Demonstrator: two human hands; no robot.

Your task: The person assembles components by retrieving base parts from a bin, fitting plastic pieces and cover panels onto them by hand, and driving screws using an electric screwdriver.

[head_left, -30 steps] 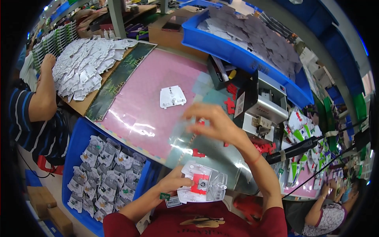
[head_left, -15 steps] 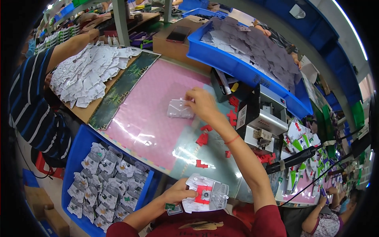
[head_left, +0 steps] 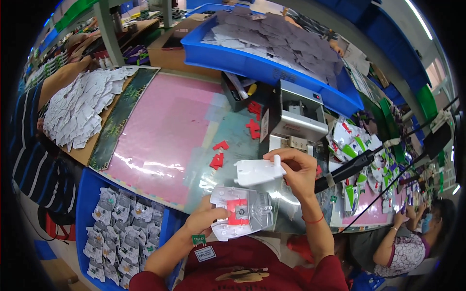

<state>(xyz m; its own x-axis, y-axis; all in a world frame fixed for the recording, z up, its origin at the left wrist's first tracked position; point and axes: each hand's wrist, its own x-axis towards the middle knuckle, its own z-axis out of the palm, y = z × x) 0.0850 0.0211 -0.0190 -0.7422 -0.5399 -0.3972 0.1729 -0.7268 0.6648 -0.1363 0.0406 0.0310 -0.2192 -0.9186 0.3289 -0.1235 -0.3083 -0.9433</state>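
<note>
Leftward juts the white cover (head_left: 256, 173), pinched by fingers (head_left: 287, 153) of the right hand (head_left: 302, 169).

The white cover (head_left: 257, 173) looks like smooth, faintly glossy plastic, the red bracket (head_left: 232, 205) like plastic too (rather more matt); the worktop (head_left: 160, 121) gleams, and the boxy machine (head_left: 303, 127) shows satin, metal-looking panels.

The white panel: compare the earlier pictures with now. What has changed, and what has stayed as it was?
The right hand has gripped the white panel, lifted it off the pink mat and brought it toward the person, near the white housing. The left hand still holds that housing, its red insert in place.
</note>
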